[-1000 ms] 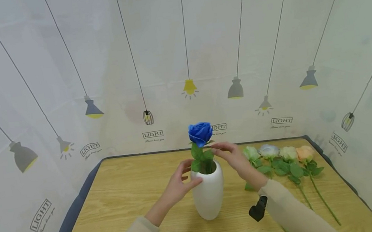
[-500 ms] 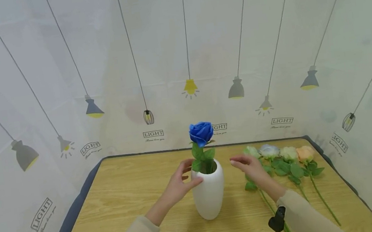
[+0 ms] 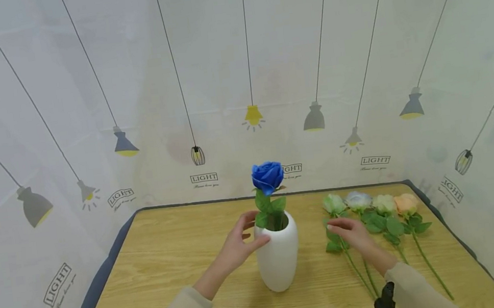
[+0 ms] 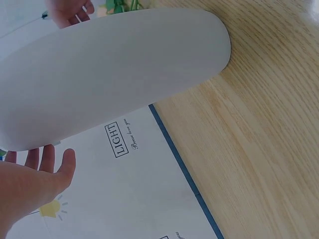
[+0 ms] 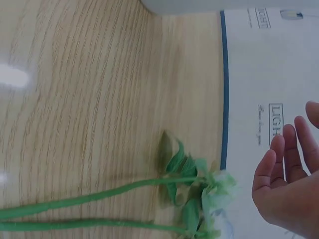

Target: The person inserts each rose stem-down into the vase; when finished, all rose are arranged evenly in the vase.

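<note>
A white vase (image 3: 278,260) stands upright on the table with a blue rose (image 3: 268,177) in it, green leaves at its mouth. My left hand (image 3: 238,245) holds the upper left side of the vase, thumb in front and fingers behind. In the left wrist view, several fingertips (image 4: 47,155) lie against the vase's far side. Farther right, my right hand (image 3: 353,233) hovers above the stem and leaves of a pale green rose (image 3: 334,204). The right wrist view shows its fingers loosely bent with nothing in them; the green stems (image 5: 99,198) are apart from it.
A pale blue rose (image 3: 358,200), a cream rose (image 3: 383,203) and a peach rose (image 3: 406,204) lie in a row at the right of the wooden table (image 3: 173,266). A lamp-patterned cloth (image 3: 209,76) walls the back and sides.
My right hand has left the blue rose's leaves and moved right and toward me, over the pale green rose. The left hand has stayed at the vase.
</note>
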### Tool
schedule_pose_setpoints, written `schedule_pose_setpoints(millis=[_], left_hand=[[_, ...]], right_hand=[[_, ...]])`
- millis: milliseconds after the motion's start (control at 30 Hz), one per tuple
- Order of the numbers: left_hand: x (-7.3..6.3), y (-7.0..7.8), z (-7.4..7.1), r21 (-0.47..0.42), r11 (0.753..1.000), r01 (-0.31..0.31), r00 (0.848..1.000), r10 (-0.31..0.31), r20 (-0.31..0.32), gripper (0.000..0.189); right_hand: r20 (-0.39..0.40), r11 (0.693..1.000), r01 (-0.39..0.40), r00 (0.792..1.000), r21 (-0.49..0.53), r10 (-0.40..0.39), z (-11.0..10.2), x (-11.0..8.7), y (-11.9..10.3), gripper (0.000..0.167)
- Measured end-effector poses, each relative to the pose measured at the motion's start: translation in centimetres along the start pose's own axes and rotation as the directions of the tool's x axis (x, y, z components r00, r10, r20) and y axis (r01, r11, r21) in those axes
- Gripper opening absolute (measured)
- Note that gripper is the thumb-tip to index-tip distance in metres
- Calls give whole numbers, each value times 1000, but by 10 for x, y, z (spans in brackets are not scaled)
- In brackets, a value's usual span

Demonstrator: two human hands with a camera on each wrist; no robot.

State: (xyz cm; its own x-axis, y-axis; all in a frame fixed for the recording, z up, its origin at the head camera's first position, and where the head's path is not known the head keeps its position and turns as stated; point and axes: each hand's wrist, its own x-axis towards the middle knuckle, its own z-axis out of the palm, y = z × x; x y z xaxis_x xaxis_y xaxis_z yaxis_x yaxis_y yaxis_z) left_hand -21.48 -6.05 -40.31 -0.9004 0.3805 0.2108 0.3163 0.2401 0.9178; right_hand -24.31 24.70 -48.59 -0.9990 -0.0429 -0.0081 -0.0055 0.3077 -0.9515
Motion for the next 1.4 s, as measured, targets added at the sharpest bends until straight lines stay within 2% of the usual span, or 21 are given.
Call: schedule_pose_setpoints(millis=[200,333,500,600,767,1067,1233,1400], left_hand=[[0,-1,0,-11,1000,-15,1000,15,-6,56],[5,-16,1,-10,1000,-21,1000,21,-10,57],[10,-32,2,27,1000,-14,1000,15,-11,60],[10,-33,2,33,999,-13,1000,13,-12,61],[9,-31,2,28,1000,-2,1000,2,-9,61],[9,-32,2,27,1000,1,1000,-1,-5,60],[10,-33,2,18,1000,-6,1000,6,-3,60],[10,-33,2,24,1000,13,1000,-13,-1,60]], right_hand=[[-30,998,-46,999,-30,45,-13,0,13,44],[-34,995,-98,995,-16,98,-21,-2,20,46],[-53,993,-116,992,-17,115,-25,-3,33,48],[-78,990,-138,987,-7,137,-24,-2,43,51],[-131,982,-191,973,10,190,-17,1,60,44],[-205,972,-213,960,-95,190,-5,2,75,37],[-211,968,-230,956,-106,204,-2,2,83,35],[-205,966,-240,954,-95,217,-1,0,88,35]])
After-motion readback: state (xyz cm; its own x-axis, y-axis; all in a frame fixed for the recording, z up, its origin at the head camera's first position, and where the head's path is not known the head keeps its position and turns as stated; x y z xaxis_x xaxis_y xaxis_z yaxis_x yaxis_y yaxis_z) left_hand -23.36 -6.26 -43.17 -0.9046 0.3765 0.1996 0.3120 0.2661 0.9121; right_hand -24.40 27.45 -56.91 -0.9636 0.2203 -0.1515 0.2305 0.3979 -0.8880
